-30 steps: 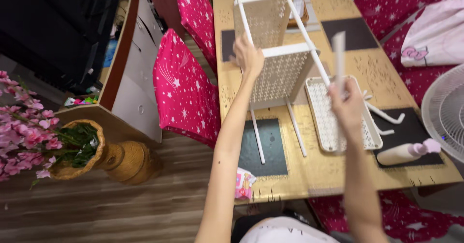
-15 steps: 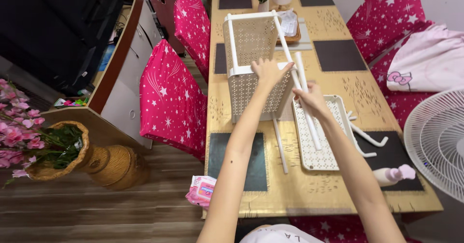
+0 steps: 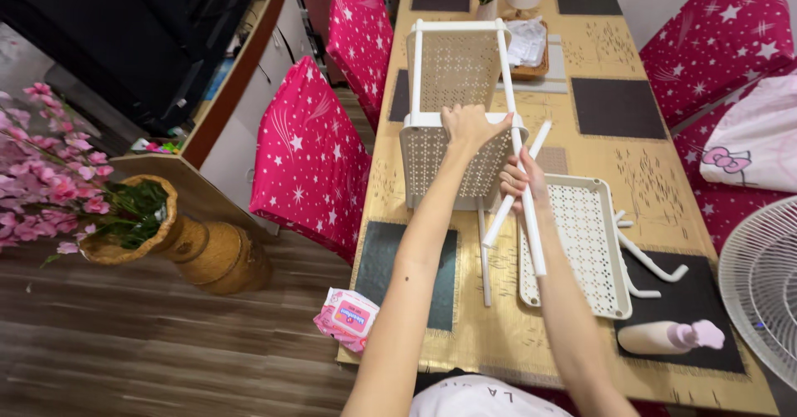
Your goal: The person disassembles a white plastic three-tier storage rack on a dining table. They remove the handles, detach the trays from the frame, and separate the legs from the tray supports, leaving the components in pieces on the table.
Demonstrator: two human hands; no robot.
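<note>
Mid-frame, left hand (image 3: 469,126) grips the rack (image 3: 461,110); right hand (image 3: 519,180) clasps a loose white tube (image 3: 516,185); seating it likely needs alignment.

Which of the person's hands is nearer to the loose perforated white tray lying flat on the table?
The right hand, holding a white rod, sits just beside the tray at its left edge. The left hand is farther away, gripping the white shelf rack.

Both arms are bare from the shoulders down, with no sleeves, watch or rings in sight. The left hand (image 3: 469,125) and right hand (image 3: 521,180) are ungloved. A white top with dark lettering, possibly a T-shirt, shows at the bottom edge.
</note>
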